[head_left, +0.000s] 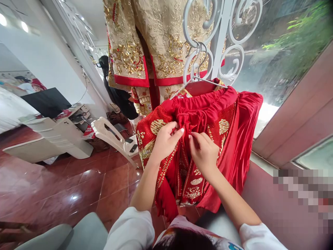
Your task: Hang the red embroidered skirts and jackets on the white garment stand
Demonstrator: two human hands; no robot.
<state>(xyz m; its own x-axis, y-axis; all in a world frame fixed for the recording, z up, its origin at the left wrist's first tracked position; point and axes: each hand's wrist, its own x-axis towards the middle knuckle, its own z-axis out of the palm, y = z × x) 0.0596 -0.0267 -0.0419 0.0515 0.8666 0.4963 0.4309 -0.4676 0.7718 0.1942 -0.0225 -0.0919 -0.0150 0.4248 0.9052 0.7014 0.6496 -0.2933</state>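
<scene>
A red skirt (241,132) with a gathered waistband and gold embroidery hangs in front of me on a wire hanger (208,82). My left hand (166,140) pinches the red cloth just below the waistband, thumb and fingers pressed together. Close beside it, my right hand (204,149) pinches a bit of the same red cloth, with its fingertips nearly meeting the left thumb. Whether a tie or a fold lies in the fingertips is too small to tell. Gold round motifs show on the panels either side of my hands.
Behind the skirt hangs a cream jacket (166,45) with gold beading and red hems. White scrollwork (221,34) carries the hangers by the window. A white chair (111,137) stands left, near a desk with a monitor (47,102). A person in dark clothes (122,102) is partly hidden behind the garments.
</scene>
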